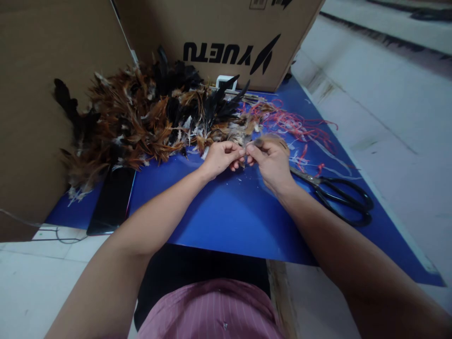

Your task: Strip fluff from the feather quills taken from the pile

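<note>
My left hand and my right hand meet over a blue sheet, fingertips pinched together on a small bunch of brown feathers. The bunch sticks out above my right hand and is partly hidden by the fingers. A large heap of brown, black and white feathers lies just behind and to the left of my left hand.
Black-handled scissors lie on the sheet right of my right hand. Red strings tangle behind them. A dark phone rests at the sheet's left edge. Cardboard boxes stand behind and at the left.
</note>
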`<state>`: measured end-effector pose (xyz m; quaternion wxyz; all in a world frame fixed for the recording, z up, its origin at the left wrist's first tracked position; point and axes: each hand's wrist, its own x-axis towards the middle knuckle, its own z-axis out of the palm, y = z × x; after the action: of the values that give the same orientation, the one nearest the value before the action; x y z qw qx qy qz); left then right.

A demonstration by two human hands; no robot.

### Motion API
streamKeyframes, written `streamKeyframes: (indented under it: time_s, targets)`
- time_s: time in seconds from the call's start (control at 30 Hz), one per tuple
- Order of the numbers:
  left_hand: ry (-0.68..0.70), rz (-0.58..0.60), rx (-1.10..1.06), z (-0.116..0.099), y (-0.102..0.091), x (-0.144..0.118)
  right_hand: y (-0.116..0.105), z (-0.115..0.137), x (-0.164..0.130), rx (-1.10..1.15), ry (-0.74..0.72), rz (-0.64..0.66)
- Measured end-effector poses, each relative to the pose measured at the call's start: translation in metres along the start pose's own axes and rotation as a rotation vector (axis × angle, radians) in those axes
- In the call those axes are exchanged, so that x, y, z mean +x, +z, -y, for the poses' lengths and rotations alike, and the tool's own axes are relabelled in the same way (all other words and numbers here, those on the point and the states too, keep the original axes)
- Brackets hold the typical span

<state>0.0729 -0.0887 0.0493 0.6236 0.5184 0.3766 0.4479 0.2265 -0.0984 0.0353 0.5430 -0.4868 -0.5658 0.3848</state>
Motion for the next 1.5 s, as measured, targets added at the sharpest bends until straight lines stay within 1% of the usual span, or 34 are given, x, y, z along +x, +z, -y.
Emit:
streamKeyframes:
  time_s: [0.23,0.4,0.57,0.67,0.73,0.8,0.9,1.0,1.1,1.2,1.3,1.4,1.5]
  targets:
    - [-0.044,0.061,0.014,0.002,-0.003,0.001,-0.001,-0.002,0.002,-0.009,-0.031,-0.016]
    - [-0.050,0.090,0.011,0.003,-0.007,0.002,-0.002,-0.003,0.003,0.016,-0.042,0.004]
    - [-0.031,0.071,-0.014,0.004,-0.009,0.004,-0.003,-0.003,0.003,0.021,-0.083,0.018]
    - [0.001,0.020,-0.067,0.004,-0.011,0.006,-0.007,-0.004,0.006,0.012,-0.076,0.003]
    - [0.024,-0.037,-0.103,0.003,-0.013,0.008,-0.012,-0.005,0.009,-0.081,-0.051,-0.003]
    - [0.040,-0.092,-0.133,0.001,-0.015,0.009,-0.017,-0.006,0.011,-0.254,-0.034,0.008]
    - [0.060,-0.167,-0.162,-0.001,-0.019,0.011,-0.020,-0.003,0.011,-0.507,-0.050,0.057]
    - [0.080,-0.221,-0.177,-0.002,-0.022,0.013,-0.018,0.002,0.007,-0.625,-0.051,0.134]
    - [0.094,-0.231,-0.180,0.000,-0.022,0.014,-0.014,0.003,0.003,-0.716,-0.075,0.192]
    - [0.105,-0.217,-0.163,0.002,-0.022,0.014,-0.012,0.002,0.001,-0.775,-0.111,0.231]
    - [0.097,-0.210,-0.141,0.005,-0.022,0.015,-0.012,0.003,0.001,-0.794,-0.085,0.257]
    - [0.090,-0.213,-0.122,0.005,-0.023,0.015,-0.013,0.006,0.002,-0.781,-0.060,0.250]
    - [0.086,-0.218,-0.114,0.005,-0.022,0.015,-0.015,0.005,0.004,-0.710,-0.045,0.225]
